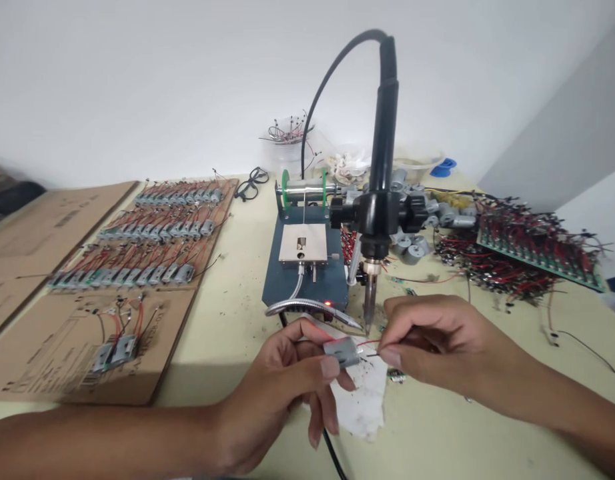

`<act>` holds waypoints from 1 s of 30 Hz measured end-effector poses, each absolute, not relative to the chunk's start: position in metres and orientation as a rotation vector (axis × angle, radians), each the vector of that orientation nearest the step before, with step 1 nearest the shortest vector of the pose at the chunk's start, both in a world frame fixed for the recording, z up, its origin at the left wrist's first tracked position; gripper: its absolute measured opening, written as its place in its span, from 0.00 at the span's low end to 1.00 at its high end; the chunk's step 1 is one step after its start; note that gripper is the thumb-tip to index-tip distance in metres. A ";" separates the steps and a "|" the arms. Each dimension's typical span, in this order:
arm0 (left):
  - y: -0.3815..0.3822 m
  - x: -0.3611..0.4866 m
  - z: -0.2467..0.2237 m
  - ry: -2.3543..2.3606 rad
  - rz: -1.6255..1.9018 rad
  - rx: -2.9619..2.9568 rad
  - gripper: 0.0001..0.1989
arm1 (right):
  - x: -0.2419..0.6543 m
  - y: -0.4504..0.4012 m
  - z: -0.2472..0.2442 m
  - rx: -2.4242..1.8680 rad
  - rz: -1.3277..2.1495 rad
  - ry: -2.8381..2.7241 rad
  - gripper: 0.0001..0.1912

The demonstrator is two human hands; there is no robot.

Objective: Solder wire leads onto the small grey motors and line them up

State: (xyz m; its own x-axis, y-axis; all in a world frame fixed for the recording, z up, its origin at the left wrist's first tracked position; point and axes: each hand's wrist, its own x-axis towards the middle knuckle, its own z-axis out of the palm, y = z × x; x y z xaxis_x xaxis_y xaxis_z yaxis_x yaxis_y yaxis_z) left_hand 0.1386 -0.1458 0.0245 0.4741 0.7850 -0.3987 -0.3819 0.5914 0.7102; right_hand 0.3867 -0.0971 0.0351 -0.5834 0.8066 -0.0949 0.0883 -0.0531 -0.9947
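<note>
My left hand (pixel 282 393) grips a small silver DC motor (pixel 341 352) between thumb and fingers, with its terminal end toward my right hand. My right hand (pixel 435 340) pinches a thin red wire (pixel 368 344) and holds its tip at the motor's end. A soldering iron (pixel 382 153) stands upright in a black clamp, its tip (pixel 370 310) pointing down just above and behind the motor, not touching it. Under my hands lies a crumpled white tissue (pixel 360 407) with dark specks.
A blue soldering stand (pixel 292 283) with a solder spool (pixel 303 190) sits behind my hands. Rows of wired motors lie on cardboard sheets (pixel 87 347) at left. Loose motors (pixel 412 247) and a green board (pixel 537 257) with tangled wires lie at right. Glasses (pixel 250 183) and a wire-filled cup (pixel 287 150) stand behind.
</note>
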 end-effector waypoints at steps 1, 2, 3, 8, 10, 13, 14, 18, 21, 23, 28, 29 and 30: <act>-0.146 0.139 0.025 0.790 0.770 0.584 0.16 | 0.386 -0.097 0.033 -0.956 1.694 -1.655 0.06; -0.146 0.139 0.025 0.798 0.773 0.581 0.15 | 0.385 -0.097 0.032 -0.959 1.697 -1.631 0.07; -0.146 0.139 0.025 0.804 0.775 0.580 0.15 | 0.384 -0.097 0.030 -0.957 1.697 -1.613 0.08; -0.144 0.138 0.025 0.812 0.774 0.585 0.17 | 0.382 -0.097 0.031 -0.968 1.657 -1.629 0.09; -0.143 0.139 0.026 0.829 0.782 0.582 0.17 | 0.382 -0.097 0.032 -0.972 1.636 -1.647 0.09; -0.143 0.140 0.026 0.826 0.782 0.579 0.17 | 0.383 -0.098 0.031 -0.990 1.603 -1.671 0.09; -0.143 0.140 0.026 0.821 0.781 0.580 0.17 | 0.383 -0.098 0.030 -1.004 1.601 -1.680 0.09; -0.145 0.139 0.027 0.818 0.789 0.569 0.17 | 0.383 -0.099 0.029 -1.026 1.620 -1.681 0.09; -0.146 0.139 0.029 0.829 0.784 0.555 0.17 | 0.383 -0.100 0.031 -0.998 1.617 -1.676 0.09; -0.146 0.140 0.030 0.828 0.783 0.553 0.17 | 0.383 -0.100 0.032 -0.996 1.591 -1.692 0.08; -0.145 0.140 0.030 0.838 0.780 0.551 0.18 | 0.382 -0.099 0.031 -1.053 1.537 -1.768 0.08; -0.145 0.140 0.030 0.840 0.780 0.555 0.17 | 0.382 -0.099 0.031 -1.058 1.527 -1.781 0.09; -0.145 0.140 0.030 0.837 0.778 0.557 0.17 | 0.382 -0.099 0.030 -1.061 1.516 -1.790 0.09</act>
